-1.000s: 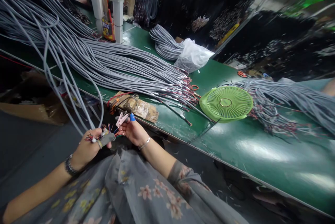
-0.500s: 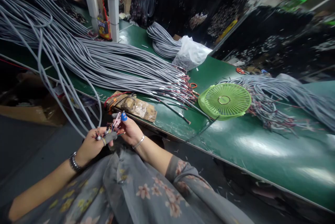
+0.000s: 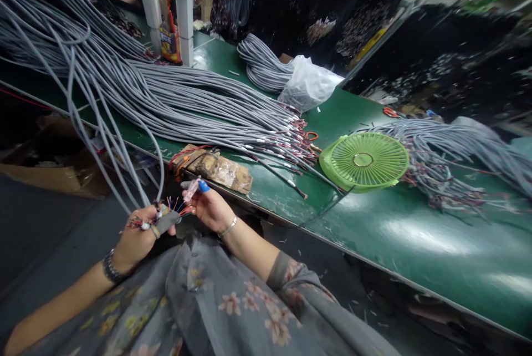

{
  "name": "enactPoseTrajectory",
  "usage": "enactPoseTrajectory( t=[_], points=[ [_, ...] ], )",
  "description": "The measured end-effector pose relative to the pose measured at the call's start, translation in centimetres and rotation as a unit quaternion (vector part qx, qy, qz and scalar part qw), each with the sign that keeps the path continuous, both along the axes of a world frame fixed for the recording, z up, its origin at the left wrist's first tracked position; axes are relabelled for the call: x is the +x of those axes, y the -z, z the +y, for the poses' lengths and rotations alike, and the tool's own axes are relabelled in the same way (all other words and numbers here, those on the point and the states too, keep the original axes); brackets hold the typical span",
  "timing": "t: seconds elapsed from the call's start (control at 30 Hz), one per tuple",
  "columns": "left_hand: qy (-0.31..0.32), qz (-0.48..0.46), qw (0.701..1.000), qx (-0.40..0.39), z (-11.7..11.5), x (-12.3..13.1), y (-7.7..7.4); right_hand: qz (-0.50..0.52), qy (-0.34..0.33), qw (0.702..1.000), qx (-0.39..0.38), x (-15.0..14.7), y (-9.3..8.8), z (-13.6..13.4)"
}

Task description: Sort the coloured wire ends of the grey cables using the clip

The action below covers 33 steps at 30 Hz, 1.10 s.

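Note:
My left hand point(image 3: 139, 233) is closed round the ends of several grey cables point(image 3: 103, 140) that hang down from the bench; thin coloured wires fan out of its grip. My right hand point(image 3: 210, 207) is closed on a small pink clip-like tool point(image 3: 192, 189) held at those wire tips. A blue cap covers one right fingertip and a grey sleeve covers a left finger. Both hands are below the front edge of the green bench point(image 3: 374, 234), over my lap.
A large spread of grey cables point(image 3: 199, 106) lies across the bench. A brown wrapped block point(image 3: 214, 166) sits near the edge, a green fan grille point(image 3: 364, 160) to the right, then another cable heap point(image 3: 449, 151). A white plastic bag point(image 3: 310, 87) lies behind. A person stands at the far left.
The hands stay together at the wire ends, with only small shifts. The view has swayed slightly.

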State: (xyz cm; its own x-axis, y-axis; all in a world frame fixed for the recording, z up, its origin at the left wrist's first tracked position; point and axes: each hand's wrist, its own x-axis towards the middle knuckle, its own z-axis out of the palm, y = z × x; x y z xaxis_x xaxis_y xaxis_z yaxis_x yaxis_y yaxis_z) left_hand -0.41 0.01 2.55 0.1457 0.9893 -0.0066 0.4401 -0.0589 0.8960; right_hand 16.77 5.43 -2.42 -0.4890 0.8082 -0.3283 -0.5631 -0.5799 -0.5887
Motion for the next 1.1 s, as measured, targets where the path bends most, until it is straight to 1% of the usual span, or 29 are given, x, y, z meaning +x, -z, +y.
enactPoseTrajectory(
  t=[0.07,0.17,0.33,0.5,0.67,0.77,0.87,1.03,1.1],
  points=[
    [-0.023,-0.007,1.0,0.002,-0.1,0.2,0.0,-0.005,0.017,1.0,0.007,-0.1,0.1,-0.1],
    [-0.045,-0.011,0.999,0.008,0.0,0.7,0.1,-0.022,0.025,0.999,0.012,-0.2,0.0,-0.1],
    [-0.051,-0.011,0.998,0.018,0.2,1.0,0.8,-0.082,0.043,0.996,0.011,-0.1,-0.4,0.1],
    [-0.053,0.015,0.998,0.031,0.4,0.8,1.4,-0.04,0.06,0.997,0.003,-0.1,-0.3,0.0],
    [-0.045,0.013,0.999,-0.002,0.6,0.9,1.6,-0.027,0.068,0.997,0.016,-0.4,-0.1,-0.2],
    [-0.038,0.012,0.999,-0.013,0.6,0.9,1.6,-0.027,0.066,0.997,0.011,-0.5,-0.1,-0.2],
    [-0.032,0.026,0.999,-0.004,0.5,0.7,1.3,-0.031,0.034,0.999,-0.004,-0.2,0.0,-0.2],
    [-0.028,0.028,0.999,-0.001,-0.1,-0.1,0.8,-0.047,-0.095,0.994,-0.01,0.8,0.5,-0.3],
    [-0.026,0.028,0.999,-0.003,-0.3,-0.3,0.7,-0.055,-0.122,0.991,0.009,1.0,0.6,-0.6]
  ],
)
